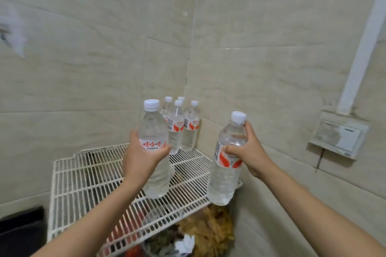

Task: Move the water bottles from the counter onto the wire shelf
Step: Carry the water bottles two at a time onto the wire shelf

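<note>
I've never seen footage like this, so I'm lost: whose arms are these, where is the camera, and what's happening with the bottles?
There is no machine: a person wears one camera on the head, looking down at their own bare arms. The left hand grips the left bottle around its label; the right hand grips the right bottle around its upper half. Both are held over a white wire shelf in a tiled corner. Four more bottles already stand upright at its back.
</note>
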A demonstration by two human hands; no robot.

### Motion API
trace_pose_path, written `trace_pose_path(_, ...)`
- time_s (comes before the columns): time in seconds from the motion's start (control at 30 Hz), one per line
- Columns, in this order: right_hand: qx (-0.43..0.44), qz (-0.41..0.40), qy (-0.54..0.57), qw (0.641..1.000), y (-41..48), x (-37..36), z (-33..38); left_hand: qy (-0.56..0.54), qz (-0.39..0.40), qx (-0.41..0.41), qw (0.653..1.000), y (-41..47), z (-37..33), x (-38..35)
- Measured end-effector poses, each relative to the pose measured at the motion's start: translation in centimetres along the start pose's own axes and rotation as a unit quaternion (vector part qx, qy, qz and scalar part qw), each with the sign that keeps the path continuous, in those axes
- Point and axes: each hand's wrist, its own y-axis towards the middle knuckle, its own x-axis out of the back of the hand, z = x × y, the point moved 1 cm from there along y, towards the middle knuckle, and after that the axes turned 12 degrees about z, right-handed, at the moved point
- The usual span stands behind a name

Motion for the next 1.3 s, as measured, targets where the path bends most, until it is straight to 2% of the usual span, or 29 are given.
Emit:
trace_pose_path(0.37, -0.016, 0.024, 0.012, 1.0, 12.5, -0.1, -5.6, 0.035, -0.036, 0.022, 0.998, 6.2, 3.3, -0.8)
trace_pose_path(0.77, -0.014, 0.113, 0.035, 0.993, 22.9, -0.6, -11.8, 0.104, -0.128, 0.055, 0.985, 7.3, 4.7, 0.3)
trace_pose_path(1.0, -0.012, 0.18, 0.026, 0.983, 24.5, 0.0, -13.2, 0.138, -0.145, 0.068, 0.977, 9.7, 5.0, -3.1)
trace_pose_path(1.07, -0.008, 0.143, 0.006, 0.99, 23.9, -0.2, -13.5, 0.137, -0.142, 0.069, 0.978, 10.4, 5.2, -4.6)
trace_pose_path(1.17, 0.001, 0.007, -0.072, 0.997, 22.0, -1.2, -14.5, 0.14, -0.138, 0.066, 0.978, 11.3, 5.5, -6.8)
trace_pose_path(1.23, -0.001, -0.031, -0.137, 0.99, 20.9, -2.3, -15.2, 0.138, -0.133, 0.066, 0.979, 11.8, 5.6, -8.2)
trace_pose_path(1.3, 0.0, -0.048, -0.129, 0.99, 20.3, -2.9, -15.6, 0.125, -0.128, 0.066, 0.982, 12.2, 5.6, -9.7)
